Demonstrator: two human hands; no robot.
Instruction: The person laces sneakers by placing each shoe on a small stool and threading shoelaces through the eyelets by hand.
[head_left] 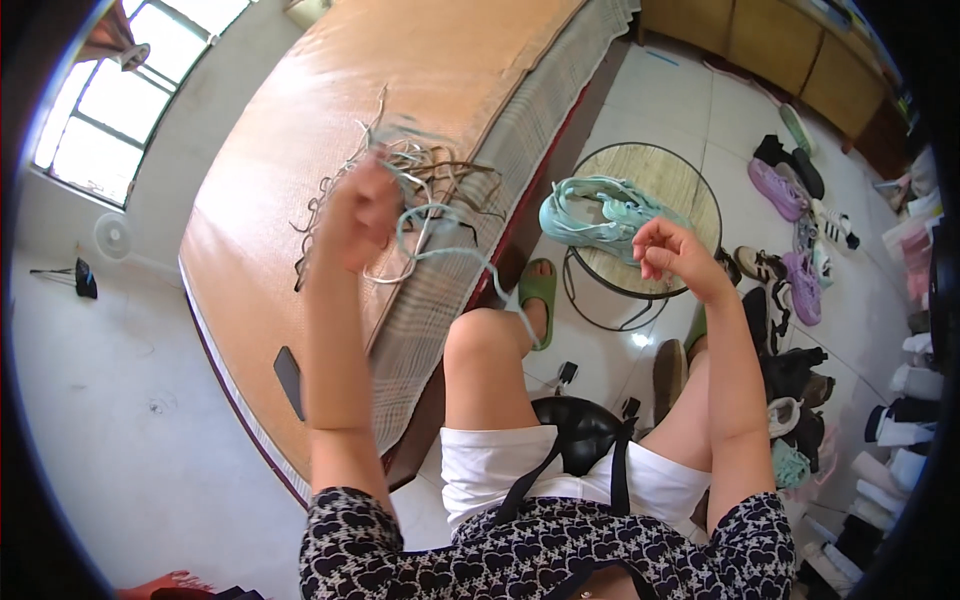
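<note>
My left hand [368, 205], smeared by motion, is closed over the bed beside a tangled pile of shoelaces [435, 170] in white, brown and dark colours. From it a light blue shoelace [455, 250] loops across the bed's edge and hangs toward my left knee. A pair of mint-green shoes [600, 212] rests on a round stool [655, 165] with a wood-look top and dark rim. My right hand [670, 250] hovers at the near right of these shoes, fingers loosely curled and apart, with nothing visible in them. Whether it touches the shoes is unclear.
The bed [290, 150] has a tan mat over a checked cloth. A dark flat object [289, 382] lies near its left edge. Many shoes, including a purple one [778, 190], crowd the floor at right. A wooden cabinet [760, 40] stands behind; a black bag [580, 435] sits between my thighs.
</note>
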